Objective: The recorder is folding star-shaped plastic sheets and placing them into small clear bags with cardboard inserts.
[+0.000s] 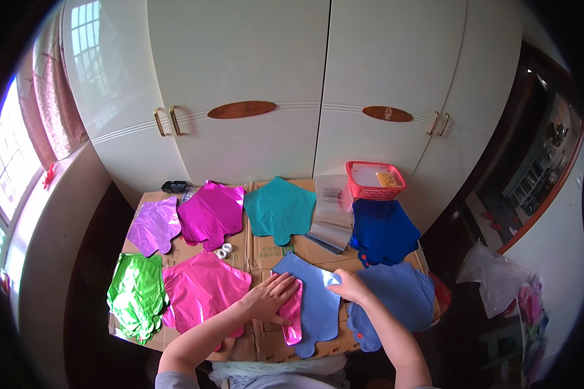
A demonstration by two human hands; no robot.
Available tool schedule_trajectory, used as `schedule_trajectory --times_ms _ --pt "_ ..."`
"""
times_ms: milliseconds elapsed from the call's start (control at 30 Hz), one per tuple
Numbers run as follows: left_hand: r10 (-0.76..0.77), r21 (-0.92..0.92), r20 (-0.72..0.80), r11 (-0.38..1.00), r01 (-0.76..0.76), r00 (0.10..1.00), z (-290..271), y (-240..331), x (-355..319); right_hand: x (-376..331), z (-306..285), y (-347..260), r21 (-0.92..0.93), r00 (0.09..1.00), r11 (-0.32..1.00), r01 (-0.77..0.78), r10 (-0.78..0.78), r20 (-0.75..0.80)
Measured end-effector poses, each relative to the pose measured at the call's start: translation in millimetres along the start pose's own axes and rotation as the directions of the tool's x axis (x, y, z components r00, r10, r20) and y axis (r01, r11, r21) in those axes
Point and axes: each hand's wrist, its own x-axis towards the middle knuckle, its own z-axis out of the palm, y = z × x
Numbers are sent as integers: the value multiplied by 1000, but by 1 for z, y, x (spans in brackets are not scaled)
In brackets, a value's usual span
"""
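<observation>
Foil, light blue: a flat star-shaped balloon (315, 301) lies on the cardboard-covered table (266, 249), and I take it as the landmark. Its long axis runs from a top point, away from the person, down to its neck at the near edge. Left hand (271, 297) lies flat, fingers spread, on the balloon's left edge, pressing a folded pink foil piece (292, 316) that sits on that edge. Right hand (348, 286) is at the balloon's upper right edge, fingers curled on the foil there; looks like a pinch, but the grip itself is hidden. Both hands touch it; the left covers more of it. Just right of the balloon, a stack of same-blue balloons (402, 295). Further away from the person, a dark blue stack (383, 230), a red basket (374, 180), clear bags (331, 214), a teal balloon (279, 209). To its left: pink (201, 285), green (136, 295), magenta (211, 212), lilac (154, 225) balloons, plus two small tape rolls (224, 250).
</observation>
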Motion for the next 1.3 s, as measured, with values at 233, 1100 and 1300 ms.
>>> schedule_trajectory --times_ms 233,1100,1300 --pt "-76 85 29 994 73 997 -2 14 1 -14 20 -9 -128 940 990 53 -92 -328" --pt "-81 -81 147 992 94 986 15 3 -1 -92 100 -64 -584 841 784 211 -450 -300" --pt "-318 -662 -65 723 198 946 7 -17 0 -93 108 -67 -654 842 745 128 -430 -326"
